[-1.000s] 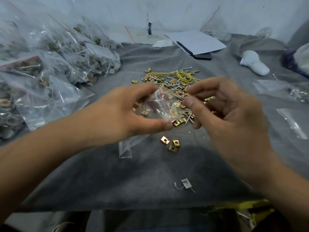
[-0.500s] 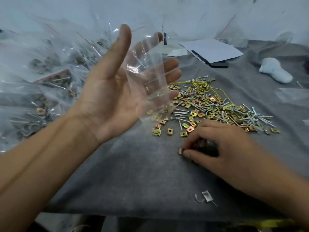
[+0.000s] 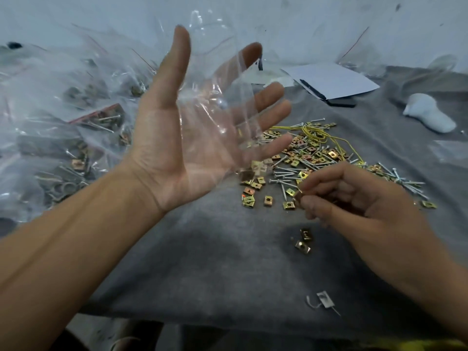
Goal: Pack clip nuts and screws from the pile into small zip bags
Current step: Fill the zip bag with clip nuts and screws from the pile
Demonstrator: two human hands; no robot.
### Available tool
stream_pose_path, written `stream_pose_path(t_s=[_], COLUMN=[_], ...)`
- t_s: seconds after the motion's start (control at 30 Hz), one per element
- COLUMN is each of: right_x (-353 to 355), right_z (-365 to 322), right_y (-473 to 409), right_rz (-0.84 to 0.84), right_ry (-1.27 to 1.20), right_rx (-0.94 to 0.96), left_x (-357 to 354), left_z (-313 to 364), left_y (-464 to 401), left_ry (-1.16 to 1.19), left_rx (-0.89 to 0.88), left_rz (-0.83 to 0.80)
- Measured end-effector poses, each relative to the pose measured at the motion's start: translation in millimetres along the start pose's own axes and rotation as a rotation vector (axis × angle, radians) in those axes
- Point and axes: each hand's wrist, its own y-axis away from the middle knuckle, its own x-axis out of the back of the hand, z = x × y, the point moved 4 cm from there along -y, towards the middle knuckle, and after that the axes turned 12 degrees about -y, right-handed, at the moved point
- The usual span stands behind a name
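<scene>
Grey-clothed table (image 3: 228, 262), scuffed, seemingly white wall (image 3: 329, 26)

Left hand (image 3: 177, 145) raised palm-up with zip bag (image 3: 215, 107) across its fingers, filled bags (image 3: 71, 127) behind-left, pile (image 3: 316, 158) on cloth (image 3: 202, 262) centre-right, right hand (image 3: 359, 206) at pile's near edge, two clip nuts (image 3: 302, 240) just before it.

A single wide-angle camera on my head looks forward and down over the table (image 3: 228, 262), draped in grey cloth. The pile (image 3: 316, 158) of clip nuts and screws sits right of centre in the frame, close below the lens. My left hand (image 3: 192, 138) rises nearer the camera, left of the pile; my right hand (image 3: 354, 198) lies just in front of the pile. Beyond the pile stands a pale wall (image 3: 304, 26). Straight lines bow toward the frame's edges.
</scene>
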Motion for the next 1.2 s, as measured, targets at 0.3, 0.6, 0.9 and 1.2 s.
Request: stream_pose_path(t_s=[0.3,0.6,0.9,1.2], right_x=[11,16,6,19], right_z=[-1,-16,-20,-15], right_y=[-1,7,7,4], right_rz=[0.237,0.291,0.185,0.111], right_ry=[-0.428,-0.340,-0.066,0.131], right_rx=[-0.090,-0.010,0.091,0.030], left_x=[-13,-24,-26,1], left_z=[-18,-41,-45,-30], left_y=[11,3,1,-4], left_ry=[-1.445,-1.701,-1.494,-1.042], left_rx=[0.084,-0.053,-0.016,0.019], left_rz=[-0.118,-0.072,-0.065,0.141])
